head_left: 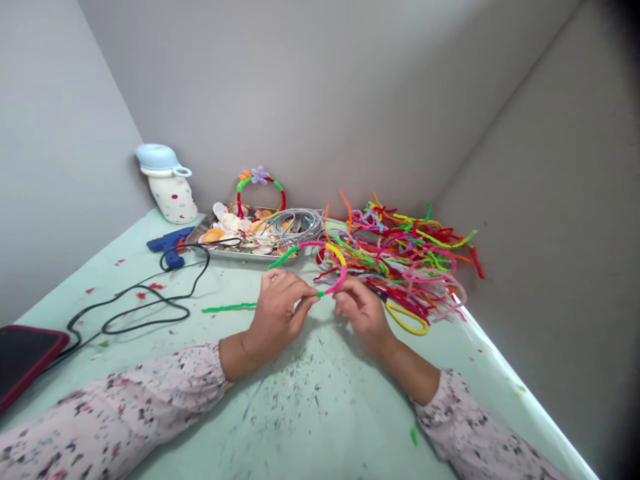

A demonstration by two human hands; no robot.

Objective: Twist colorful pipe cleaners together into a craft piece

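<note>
A curved band [343, 259] wrapped in green, pink and yellow pipe cleaner arches above both hands. My left hand [283, 310] pinches its green lower end between thumb and forefinger. Close beside that end, my right hand [363, 313] has its fingers curled against the pink part of the band. A green pipe cleaner [227, 308] sticks out to the left from behind my left hand; whether it joins the band is hidden.
A metal tray [250, 256] holds shells, coiled wire and a finished-looking ring [285, 200] with flowers. Left are a blue glue gun [173, 243], bottle [173, 193] and phone [25, 360]. Right lie many pipe cleaners [400, 260] and yellow-handled scissors [407, 319].
</note>
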